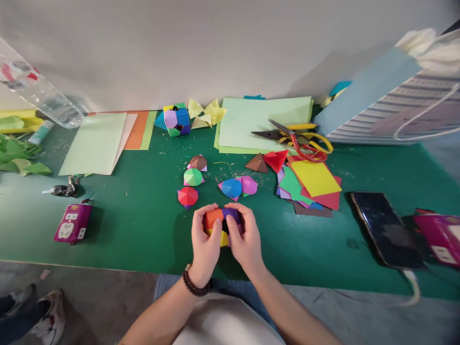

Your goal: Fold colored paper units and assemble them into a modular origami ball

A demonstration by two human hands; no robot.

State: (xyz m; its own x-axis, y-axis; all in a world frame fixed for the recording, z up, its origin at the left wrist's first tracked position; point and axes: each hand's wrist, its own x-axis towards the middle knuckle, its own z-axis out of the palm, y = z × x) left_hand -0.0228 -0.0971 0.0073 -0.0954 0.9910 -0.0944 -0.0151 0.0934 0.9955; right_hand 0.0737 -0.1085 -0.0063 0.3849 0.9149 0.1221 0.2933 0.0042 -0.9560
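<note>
Shirt (227, 322): pale cloth, seen nearest the camera, below the paper ball (212, 216).
Ball: built of multicoloured folded panels, gripped from both sides over the near part of the green table (136, 239); a dark gap is shown in its upper face.
Left hand (206, 235): thumb laid on the ball, other fingers wrapped round its left side; wrist ringed by a beaded bracelet (194, 283).
Right hand (248, 238): thumb laid beside the gap, fingers curled round the ball's right side; most fingertips are hidden, so pressure cannot be told.
Gap: could be torn wider, or panels buckled, if the thumbs are pressed in too hard; joints could be slipped by uneven squeezing.
Faceted caps: red cap (188, 196) and blue cap (231, 188), lying just beyond the ball, could be crushed if the knuckles are pushed forward.
White cable (416, 287): hung over the edge, right of the ball; if snagged, the phone (386, 230) could be dragged off.
Plastic bottle (53, 98): clear, far left beyond the ball; its fill cannot be made out.
Paper bag (366, 91): far right beyond the ball; white cloth (419, 45) is seen at its mouth, the inside hidden.
Purple boxes: apple-printed box (74, 221) left of the ball, second box (436, 237) far right; contents cannot be seen.
</note>
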